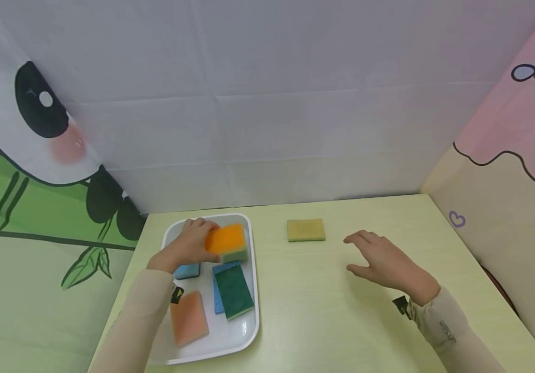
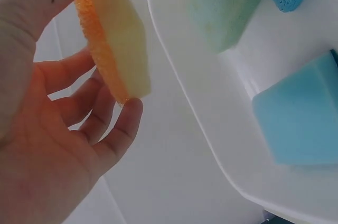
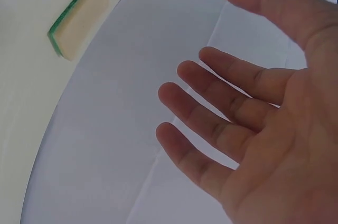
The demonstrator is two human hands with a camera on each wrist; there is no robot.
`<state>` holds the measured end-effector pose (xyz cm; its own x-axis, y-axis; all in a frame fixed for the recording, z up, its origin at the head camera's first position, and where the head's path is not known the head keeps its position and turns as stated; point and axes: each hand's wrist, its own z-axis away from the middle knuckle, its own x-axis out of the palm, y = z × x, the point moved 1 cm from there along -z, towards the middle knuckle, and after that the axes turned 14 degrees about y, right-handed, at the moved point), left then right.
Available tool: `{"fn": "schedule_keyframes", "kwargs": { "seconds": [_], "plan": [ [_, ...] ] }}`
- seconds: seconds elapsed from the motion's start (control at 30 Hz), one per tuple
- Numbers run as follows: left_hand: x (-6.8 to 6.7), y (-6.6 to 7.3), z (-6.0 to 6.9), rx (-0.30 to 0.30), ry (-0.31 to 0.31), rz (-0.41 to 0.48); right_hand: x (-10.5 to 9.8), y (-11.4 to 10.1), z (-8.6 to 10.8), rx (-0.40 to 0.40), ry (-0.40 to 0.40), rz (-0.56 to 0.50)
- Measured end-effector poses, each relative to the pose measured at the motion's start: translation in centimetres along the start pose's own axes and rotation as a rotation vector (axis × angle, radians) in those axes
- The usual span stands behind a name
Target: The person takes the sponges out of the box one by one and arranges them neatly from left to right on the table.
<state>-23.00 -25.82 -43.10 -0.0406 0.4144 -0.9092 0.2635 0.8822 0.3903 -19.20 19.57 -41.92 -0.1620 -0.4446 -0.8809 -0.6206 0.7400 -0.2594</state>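
Observation:
My left hand (image 1: 188, 246) pinches an orange-topped sponge (image 1: 226, 239) by its edges, over the back of the white tray. In the left wrist view that sponge (image 2: 119, 39) sits between thumb and fingertips of the hand (image 2: 63, 108), its yellowish layer facing away from the palm. My right hand (image 1: 384, 261) hovers above the table at the right, fingers apart, holding nothing; the right wrist view shows the same empty hand (image 3: 248, 113). A flat yellow sponge (image 1: 306, 230) lies between the hands near the table's back edge; its green layer shows in the right wrist view.
The white tray (image 1: 254, 331) holds a pink sponge (image 1: 189, 318), a dark green sponge (image 1: 234, 291) overlapping a blue one (image 1: 218, 298), and a light blue sponge (image 1: 187, 271) partly behind the left hand. Cloth walls (image 1: 272, 129) stand behind and beside the table (image 1: 314, 311).

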Motion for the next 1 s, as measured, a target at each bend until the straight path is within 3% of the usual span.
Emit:
{"fn": "schedule_keyframes", "kwargs": {
  "seconds": [0.23, 0.67, 1.0],
  "plan": [
    [0.4, 1.5, -0.1, 0.058, -0.004, -0.005, -0.5, 0.4, -1.0, 0.029, -0.035, -0.052],
    [1.2, 5.9, -1.1, 0.198, 0.012, -0.009, -0.3, 0.6, -2.2, 0.017, -0.043, -0.092],
    [1.8, 8.7, -1.6, 0.219, -0.025, -0.047, -0.4, 0.4, -3.4, 0.007, -0.061, -0.108]
  ]
}}
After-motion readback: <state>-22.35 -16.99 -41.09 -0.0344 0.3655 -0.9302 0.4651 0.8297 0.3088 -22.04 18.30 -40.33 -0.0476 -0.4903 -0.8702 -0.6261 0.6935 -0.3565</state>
